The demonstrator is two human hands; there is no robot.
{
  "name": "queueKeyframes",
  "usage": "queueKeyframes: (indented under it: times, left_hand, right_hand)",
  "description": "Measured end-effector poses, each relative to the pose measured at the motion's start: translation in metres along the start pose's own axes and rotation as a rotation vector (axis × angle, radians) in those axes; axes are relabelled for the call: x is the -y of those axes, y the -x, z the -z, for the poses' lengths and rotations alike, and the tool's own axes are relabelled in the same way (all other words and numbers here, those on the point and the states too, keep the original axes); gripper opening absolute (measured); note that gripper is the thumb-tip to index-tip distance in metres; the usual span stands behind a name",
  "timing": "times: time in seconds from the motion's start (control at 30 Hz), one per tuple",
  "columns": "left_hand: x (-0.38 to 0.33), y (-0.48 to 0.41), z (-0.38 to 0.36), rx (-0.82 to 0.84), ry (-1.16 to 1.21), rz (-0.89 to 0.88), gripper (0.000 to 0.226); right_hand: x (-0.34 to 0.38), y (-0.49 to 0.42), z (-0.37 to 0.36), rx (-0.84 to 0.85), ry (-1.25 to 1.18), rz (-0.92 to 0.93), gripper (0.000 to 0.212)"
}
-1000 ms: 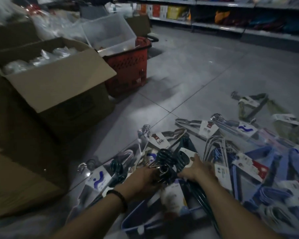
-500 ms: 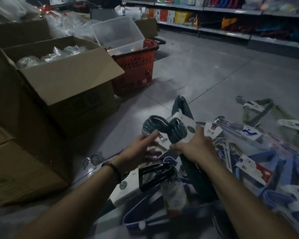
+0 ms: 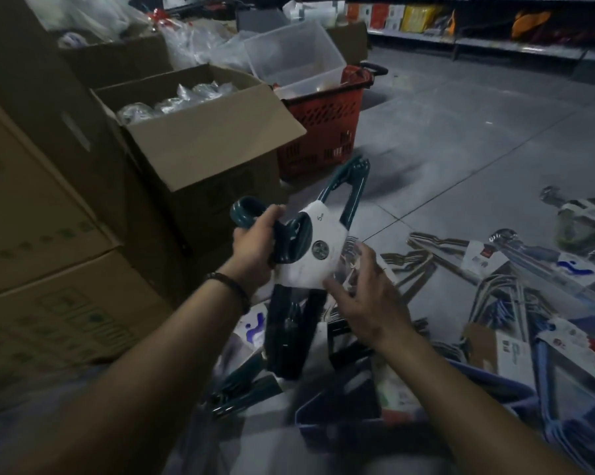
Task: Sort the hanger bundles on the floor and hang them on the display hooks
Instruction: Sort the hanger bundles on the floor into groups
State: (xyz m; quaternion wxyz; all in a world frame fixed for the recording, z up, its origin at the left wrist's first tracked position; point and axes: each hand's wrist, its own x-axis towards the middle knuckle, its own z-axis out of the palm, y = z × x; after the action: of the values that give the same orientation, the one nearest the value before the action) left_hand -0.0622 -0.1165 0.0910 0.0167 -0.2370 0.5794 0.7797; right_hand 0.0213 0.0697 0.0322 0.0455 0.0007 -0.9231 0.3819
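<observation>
While left hand grips teal hanger bundle hooks, right hand fingers spread, empty.

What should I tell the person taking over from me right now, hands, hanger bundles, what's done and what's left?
Left hand: closed around the hook end of a dark teal hanger bundle, held up off the floor.
Right hand: open, fingers spread at the bundle's white label, not gripping.
Other bundles: blue ones and wire ones lie mixed on the floor to the right; more teal ones lie below the hands.
Done: one teal bundle picked out.
Left: sort the rest and hang everything; no display hooks are in view, and nothing appears hung yet.
</observation>
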Motion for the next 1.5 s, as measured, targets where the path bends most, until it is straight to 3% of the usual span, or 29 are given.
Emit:
queueKeyframes:
  times: [0.07, 0.13, 0.27, 0.4, 0.53, 0.63, 0.73, 0.8, 0.87, 1.07, 1.2, 1.27, 1.33, 1.43, 1.5]
  left_hand:
    - [-0.007, -0.011, 0.027, -0.026, -0.045, 0.017, 0.07]
    - [-0.008, -0.018, 0.049, -0.063, -0.099, 0.028, 0.061]
    - [0.0, -0.025, 0.077, -0.075, -0.13, 0.101, 0.053]
    - [0.016, -0.024, 0.093, -0.1, -0.201, 0.211, 0.057]
    - [0.029, -0.017, 0.117, 0.142, -0.292, 0.403, 0.081]
    - [0.035, -0.014, 0.128, 0.239, -0.406, 0.38, 0.085]
    - [0.034, -0.018, 0.134, 0.225, -0.355, 0.323, 0.075]
    - [0.033, -0.025, 0.138, 0.212, -0.316, 0.275, 0.082]
    - [0.035, -0.029, 0.14, 0.202, -0.297, 0.239, 0.092]
    - [0.041, -0.031, 0.154, 0.138, -0.163, 0.189, 0.075]
    - [0.035, -0.026, 0.161, 0.115, -0.111, 0.216, 0.056]
    - [0.036, -0.022, 0.166, 0.147, -0.097, 0.302, 0.071]
    - [0.041, -0.023, 0.174, 0.159, -0.117, 0.347, 0.078]
    - [0.05, -0.024, 0.178, 0.169, -0.184, 0.372, 0.056]
    - [0.055, -0.022, 0.178, 0.129, -0.203, 0.355, 0.049]
  right_hand:
    - [-0.019, 0.001, -0.004, 0.071, 0.262, 0.057, 0.066]
    - [-0.035, 0.007, -0.019, 0.251, 0.455, 0.126, 0.061]
    - [-0.051, 0.034, -0.061, 0.503, 0.666, 0.148, 0.069]
    - [-0.057, 0.052, -0.085, 0.45, 0.783, 0.141, 0.076]
    - [-0.054, 0.039, -0.087, 0.434, 0.766, 0.072, 0.085]
    - [-0.053, 0.023, -0.075, 0.401, 0.731, 0.188, 0.08]
    - [-0.049, 0.012, -0.056, 0.37, 0.72, 0.37, 0.062]
    - [-0.054, 0.008, -0.038, 0.335, 0.636, 0.412, 0.054]
    - [-0.062, 0.008, -0.022, 0.288, 0.544, 0.441, 0.054]
    - [-0.071, 0.018, -0.023, 0.133, 0.479, 0.64, 0.059]
    - [-0.072, 0.026, -0.047, 0.163, 0.536, 0.499, 0.065]
    - [-0.073, 0.029, -0.056, 0.265, 0.626, 0.37, 0.065]
    - [-0.073, 0.028, -0.06, 0.414, 0.687, 0.226, 0.078]
    - [-0.074, 0.027, -0.062, 0.495, 0.769, 0.174, 0.106]
    - [-0.073, 0.025, -0.064, 0.484, 0.817, 0.187, 0.106]
